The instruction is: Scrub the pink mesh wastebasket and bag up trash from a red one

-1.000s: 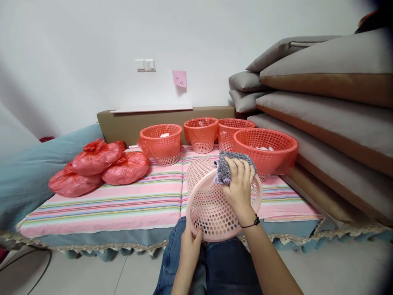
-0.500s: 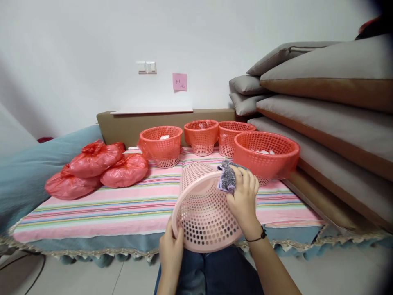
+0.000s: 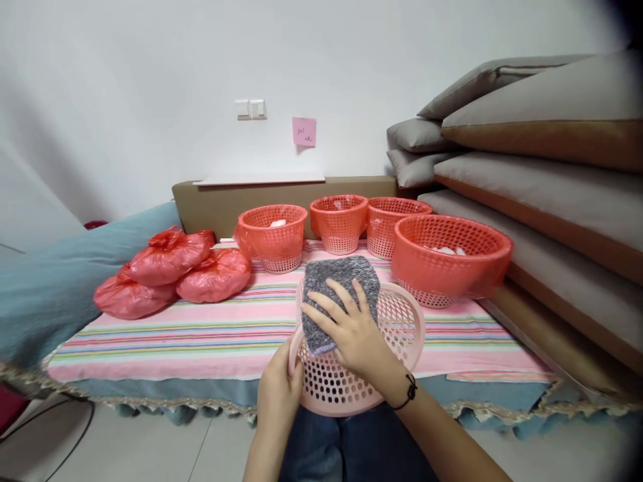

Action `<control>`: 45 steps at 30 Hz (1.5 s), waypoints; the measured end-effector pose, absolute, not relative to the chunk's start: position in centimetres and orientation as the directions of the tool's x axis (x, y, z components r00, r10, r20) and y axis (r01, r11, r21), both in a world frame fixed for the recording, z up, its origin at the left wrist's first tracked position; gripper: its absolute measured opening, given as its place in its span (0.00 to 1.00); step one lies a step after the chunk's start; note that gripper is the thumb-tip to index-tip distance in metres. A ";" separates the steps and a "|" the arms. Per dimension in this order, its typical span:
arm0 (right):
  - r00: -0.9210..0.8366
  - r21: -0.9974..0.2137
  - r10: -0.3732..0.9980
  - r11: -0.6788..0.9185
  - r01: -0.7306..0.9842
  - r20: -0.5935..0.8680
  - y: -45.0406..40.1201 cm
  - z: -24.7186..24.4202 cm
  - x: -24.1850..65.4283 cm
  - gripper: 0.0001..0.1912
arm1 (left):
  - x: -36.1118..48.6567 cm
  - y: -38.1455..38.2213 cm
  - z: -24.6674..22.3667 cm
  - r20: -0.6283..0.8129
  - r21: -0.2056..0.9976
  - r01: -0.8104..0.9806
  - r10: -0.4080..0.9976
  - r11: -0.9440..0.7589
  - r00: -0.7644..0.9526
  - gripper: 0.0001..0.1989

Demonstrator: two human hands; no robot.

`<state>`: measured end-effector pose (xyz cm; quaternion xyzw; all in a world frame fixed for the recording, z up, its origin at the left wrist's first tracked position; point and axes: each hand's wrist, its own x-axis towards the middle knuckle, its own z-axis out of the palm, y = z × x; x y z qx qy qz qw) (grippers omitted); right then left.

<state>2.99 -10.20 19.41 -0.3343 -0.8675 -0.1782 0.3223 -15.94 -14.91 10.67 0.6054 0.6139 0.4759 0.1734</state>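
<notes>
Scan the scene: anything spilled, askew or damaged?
No spill or damage stands out. The pale pink round plastic basket tilts, but the left hand holds its rim. A thin black cable curls untidily across the floor, lower left.

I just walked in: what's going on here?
A person's left grip holds a pale pink basket by its rim, tilted with the opening toward them. The right grip lies spread on a gray cloth that hides part of the rim. Beyond, four red-lined baskets stand on a striped cover, red bags at left.

R hand (image 3: pixel 354 337) splayed, L (image 3: pixel 279 388) prob. curled.
</notes>
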 end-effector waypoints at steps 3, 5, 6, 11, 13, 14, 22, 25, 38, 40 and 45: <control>-0.486 0.022 0.510 0.673 0.739 0.710 -9.8 18.7 4.4 0.38 | -15.5 -14.5 11.4 0.377 0.769 0.608 0.909 -0.199 -0.180 0.24; -0.258 -0.146 0.599 0.542 0.828 0.758 -9.4 17.5 6.4 0.41 | -15.3 -14.4 11.7 0.384 0.758 0.615 0.911 -0.219 -0.149 0.23; -0.128 -0.245 0.623 0.476 0.844 0.771 -9.3 16.8 7.5 0.42 | -15.2 -14.4 11.7 0.389 0.753 0.617 0.911 -0.230 -0.135 0.23; 0.210 -0.519 0.623 0.368 0.772 0.754 -9.2 14.8 10.2 0.42 | -14.5 -14.6 12.0 0.397 0.738 0.623 0.914 -0.260 -0.088 0.22; 0.148 -0.467 0.620 0.391 0.793 0.771 -9.6 15.7 9.3 0.40 | -14.4 -14.7 12.0 0.390 0.736 0.629 0.916 -0.251 -0.092 0.22; 0.074 -0.411 0.618 0.425 0.806 0.783 -9.9 16.4 8.5 0.39 | -14.5 -14.7 12.0 0.388 0.733 0.632 0.917 -0.250 -0.088 0.22; -0.410 -0.096 0.556 0.668 0.738 0.723 -11.3 18.7 5.1 0.38 | -14.8 -15.1 11.6 0.411 0.732 0.626 0.907 -0.267 -0.093 0.22; -0.179 -0.257 0.632 0.535 0.805 0.754 -10.8 17.4 7.1 0.40 | -15.0 -15.2 11.4 0.396 0.738 0.626 0.913 -0.253 -0.098 0.22; 0.073 -0.365 0.628 0.350 0.863 0.775 -10.9 16.5 6.2 0.44 | -15.0 -15.4 11.8 0.363 0.762 0.611 0.922 -0.213 -0.132 0.22; 0.065 -0.356 0.627 0.352 0.866 0.777 -10.9 16.5 5.9 0.43 | -15.2 -15.6 11.8 0.353 0.771 0.604 0.925 -0.204 -0.139 0.21; 0.069 -0.361 0.625 0.354 0.863 0.777 -10.9 16.5 5.9 0.43 | -15.1 -15.6 12.2 0.350 0.779 0.596 0.924 -0.196 -0.153 0.20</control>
